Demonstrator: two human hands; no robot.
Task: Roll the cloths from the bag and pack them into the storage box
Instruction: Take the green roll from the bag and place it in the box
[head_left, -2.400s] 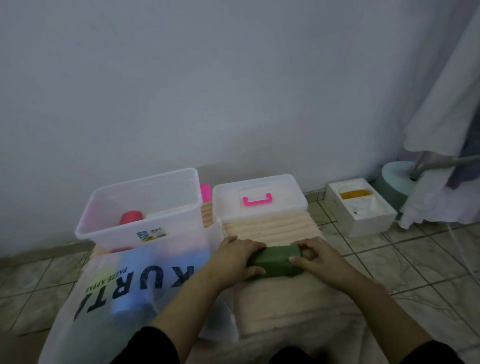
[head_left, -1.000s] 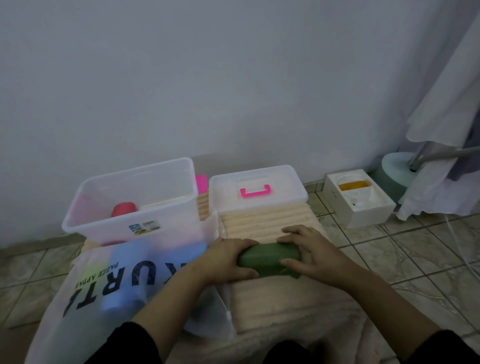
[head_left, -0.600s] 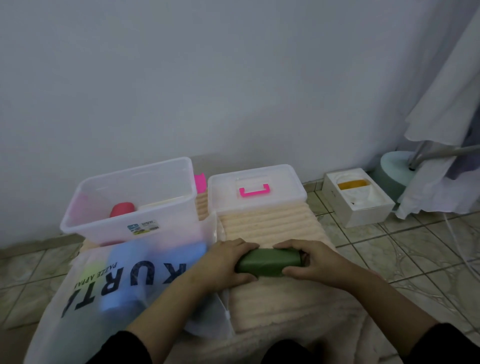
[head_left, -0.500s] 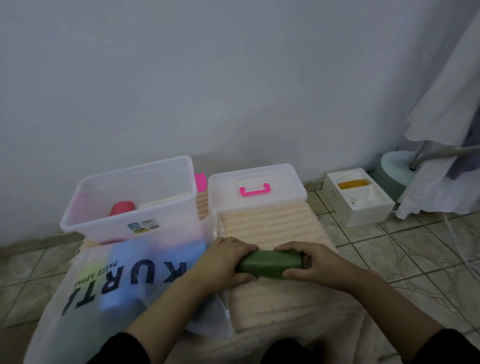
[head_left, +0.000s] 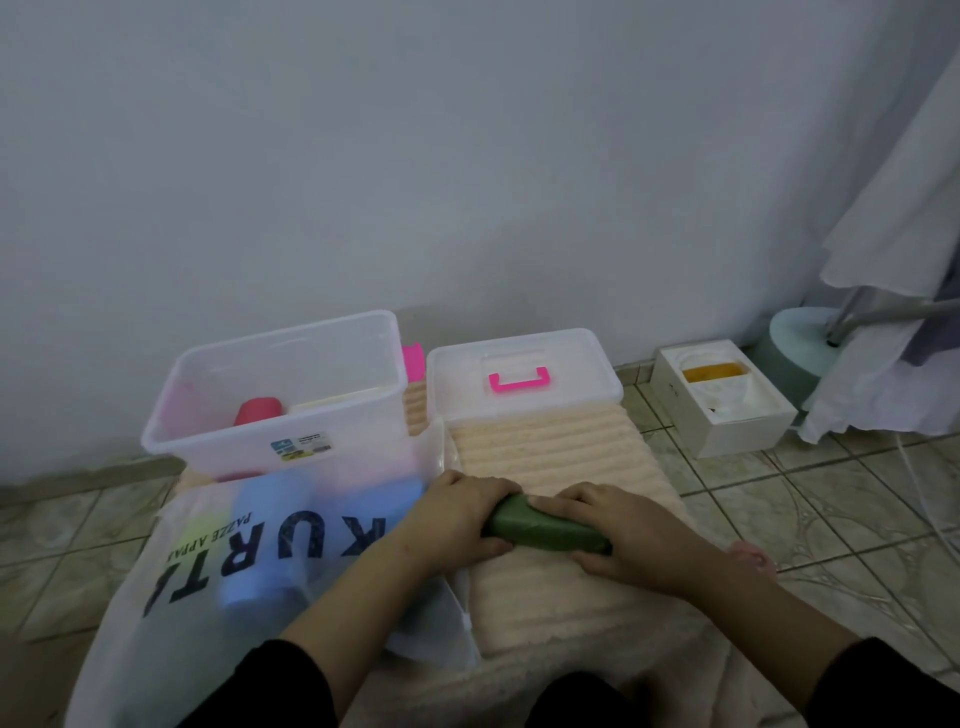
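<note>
From the head camera, the left hand and right hand curl their fingers round opposite ends of the green cloth, likely to keep the roll tight. It lies on the beige mat on the floor, beside the bag; the storage box stands open just beyond, within reach.
</note>
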